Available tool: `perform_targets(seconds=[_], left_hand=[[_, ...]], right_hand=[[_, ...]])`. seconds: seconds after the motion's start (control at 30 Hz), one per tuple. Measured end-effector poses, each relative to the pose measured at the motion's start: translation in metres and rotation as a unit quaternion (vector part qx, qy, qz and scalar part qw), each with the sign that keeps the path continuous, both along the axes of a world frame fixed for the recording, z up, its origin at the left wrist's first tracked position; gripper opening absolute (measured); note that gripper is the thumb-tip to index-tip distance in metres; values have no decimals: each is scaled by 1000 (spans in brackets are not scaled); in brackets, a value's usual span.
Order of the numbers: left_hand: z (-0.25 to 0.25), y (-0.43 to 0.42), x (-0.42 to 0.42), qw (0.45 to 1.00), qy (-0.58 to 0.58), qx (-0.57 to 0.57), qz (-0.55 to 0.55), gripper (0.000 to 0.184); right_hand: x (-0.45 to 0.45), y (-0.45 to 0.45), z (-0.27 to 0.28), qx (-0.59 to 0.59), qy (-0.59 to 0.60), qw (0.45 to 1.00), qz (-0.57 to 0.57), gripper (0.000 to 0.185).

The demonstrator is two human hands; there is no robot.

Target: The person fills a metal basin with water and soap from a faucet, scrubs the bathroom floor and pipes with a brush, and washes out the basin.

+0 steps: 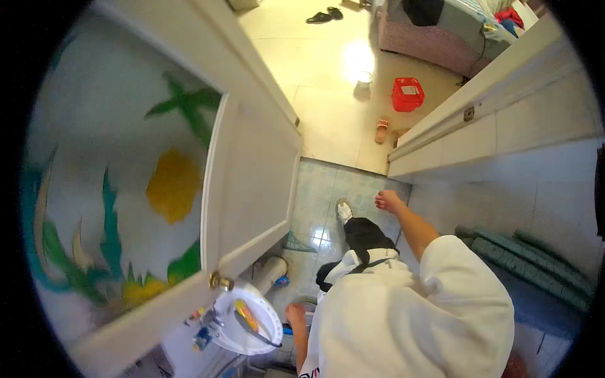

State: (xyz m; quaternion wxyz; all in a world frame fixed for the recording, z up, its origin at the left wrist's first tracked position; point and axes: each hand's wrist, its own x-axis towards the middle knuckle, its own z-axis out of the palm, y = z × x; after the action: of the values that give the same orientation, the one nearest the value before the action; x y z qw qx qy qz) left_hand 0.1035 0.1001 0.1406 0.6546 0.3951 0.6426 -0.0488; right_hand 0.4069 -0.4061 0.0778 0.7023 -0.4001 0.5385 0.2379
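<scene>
Round the view's centre, the right hand (389, 201) is hanging at three o'clock, nothing showing in it; the left hand (295, 313) is sitting at six, nearest the sink (275, 315) at seven. I cannot tell how far either grip is closing. A handle (268, 341) is jutting over the sink's rim, so a swinging left arm could be knocking it off. The tiles (315, 183) are shining, so the shoe (344, 213) at four could be slipping.

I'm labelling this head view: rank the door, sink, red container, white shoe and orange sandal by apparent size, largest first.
1. Door
2. Sink
3. Red container
White shoe and orange sandal: too alike to rank.
</scene>
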Motion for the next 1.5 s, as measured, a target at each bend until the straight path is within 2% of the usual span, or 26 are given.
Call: perform_targets(seconds=[0.03,0.07,0.13,0.37,0.43,0.53,0.6,0.67,0.7,0.73,0.83,0.9,0.93,1.03,1.1,1.13,1.17,1.2,1.23,1.27,1.3,1.33,1.37,1.4,1.47,1.5], left_hand=[[2,-9,37,992,-10,69,-105,24],[7,-16,65,991,-5,67,-114,24],[34,-37,124,956,46,154,-247,25],[37,-83,237,952,175,9,-250,18],[28,-105,295,950,192,-14,-247,14],[8,-149,415,942,196,-14,-272,8],[-25,-164,506,915,176,15,-362,4],[-55,-189,594,925,118,25,-360,8],[-66,-204,644,905,73,27,-418,9],[-36,-239,698,835,25,76,-544,8],[-26,-309,821,848,-60,61,-523,14],[23,-372,876,850,-71,57,-519,19],[47,-392,894,826,-100,39,-553,19],[49,-418,944,794,-113,41,-596,24],[59,-421,962,803,-98,45,-586,25],[57,-416,969,810,-96,56,-576,25],[55,-405,974,818,-91,67,-564,25],[52,-393,976,833,-85,78,-541,24],[48,-377,973,849,-79,89,-514,24],[45,-360,967,859,-45,100,-501,24],[42,-345,961,867,-13,109,-486,23],[36,-329,955,875,0,109,-471,20],[30,-316,948,885,15,109,-452,20],[25,-305,943,896,10,114,-428,20],[24,-288,924,906,89,93,-404,30],[21,-284,917,915,87,93,-383,30]], right_hand=[[16,-11,1,2,0,1000,-3,20],[26,-15,3,1,-1,1000,-4,18],[55,-24,-2,5,-9,1000,-11,18],[190,-59,6,-22,-75,996,40,27],[224,-82,12,-21,-94,995,35,30],[266,-120,18,-81,-65,995,1,27],[296,-151,28,-89,-50,993,-52,26],[313,-170,56,-92,-28,989,-111,23],[328,-177,67,-98,-25,987,-126,23],[344,-186,74,-98,-36,982,-156,22],[389,-208,100,-96,-57,973,-202,20],[410,-224,117,-123,-83,972,-182,21],[412,-231,109,-128,-85,968,-196,22],[418,-256,95,-115,-79,965,-223,21],[408,-265,89,-123,-67,947,-291,15],[398,-270,77,-124,-75,955,-261,15],[386,-274,58,-154,-70,965,-202,20],[371,-276,34,-176,5,973,-148,21],[361,-284,38,-195,36,977,75,19],[351,-291,42,-221,46,929,293,18],[333,-286,-7,-150,121,981,6,16],[335,-293,-3,-119,123,985,27,15],[338,-296,-6,-89,126,984,-85,22],[364,-303,27,-95,152,976,-124,15],[396,-319,44,-86,111,984,-112,12],[414,-327,54,-91,89,986,-111,10]])
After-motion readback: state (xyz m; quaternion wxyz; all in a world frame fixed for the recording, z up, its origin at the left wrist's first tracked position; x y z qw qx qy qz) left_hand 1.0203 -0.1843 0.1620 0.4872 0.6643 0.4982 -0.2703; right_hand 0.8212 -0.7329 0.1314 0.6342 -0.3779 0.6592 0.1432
